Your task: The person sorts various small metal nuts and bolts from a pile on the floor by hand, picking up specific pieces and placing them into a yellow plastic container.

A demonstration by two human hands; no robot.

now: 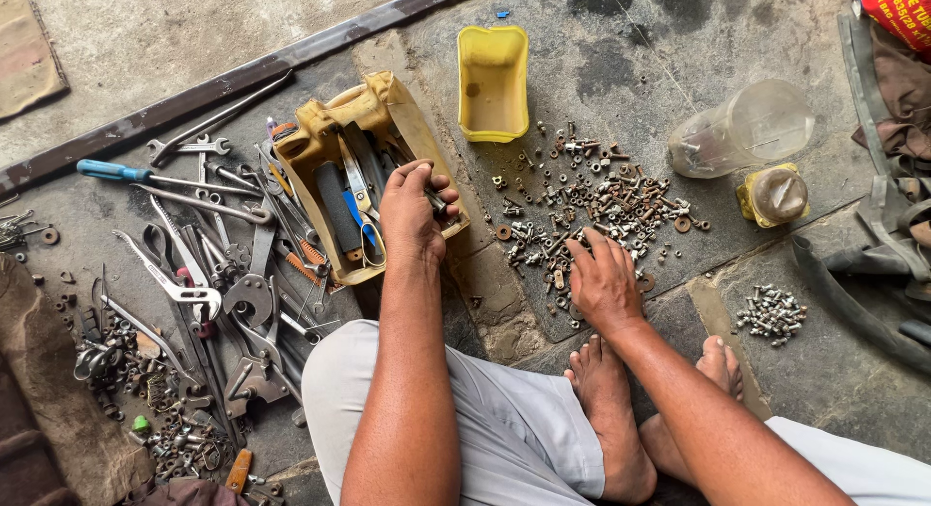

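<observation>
My left hand (412, 210) is closed around a small dark metal piece, held over the edge of a cut-open yellowish can (388, 103) that contains files, scissors and other tools. My right hand (601, 278) rests palm down, fingers spread, on a scattered heap of rusty nuts, bolts and washers (592, 200) on the concrete floor. I sit cross-legged, my bare feet (606, 399) just below the right hand.
An empty yellow plastic tub (493, 79) stands beyond the heap. A clear plastic jar (742, 128) lies beside a small capped jar (773, 194). Wrenches, pliers and a blue-handled screwdriver (194, 234) spread at left. A small pile of shiny bolts (771, 312) lies at right.
</observation>
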